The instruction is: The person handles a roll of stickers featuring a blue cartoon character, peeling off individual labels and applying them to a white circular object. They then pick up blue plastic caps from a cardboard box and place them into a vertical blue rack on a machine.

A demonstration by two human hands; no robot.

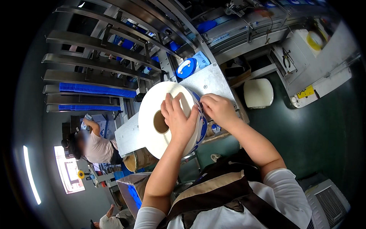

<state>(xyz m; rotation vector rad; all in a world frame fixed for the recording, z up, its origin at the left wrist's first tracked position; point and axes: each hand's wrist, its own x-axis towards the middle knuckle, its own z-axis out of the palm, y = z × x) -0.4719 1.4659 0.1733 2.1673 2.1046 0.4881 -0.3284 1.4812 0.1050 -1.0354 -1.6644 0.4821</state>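
At the metal table's (219,82) near edge, the label roll (162,142) is thickly wound, no strip visibly drawn off, the left hand (179,119) spread on its face, the right hand (220,110) bunched at its printed rim, grip unclear.

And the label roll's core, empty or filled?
Looks empty: in the label roll, the core shows only its bare brown inside.

You are on a factory production floor: the large white roll (148,114) on a metal plate (209,82) in front of you, the long steel rails (97,44) at far left with rows of blue pieces (97,89), and the machine line (244,36) at far right show it. So do the pliers (286,58) at right, the green floor (316,141) and a co-worker (100,148) at left.
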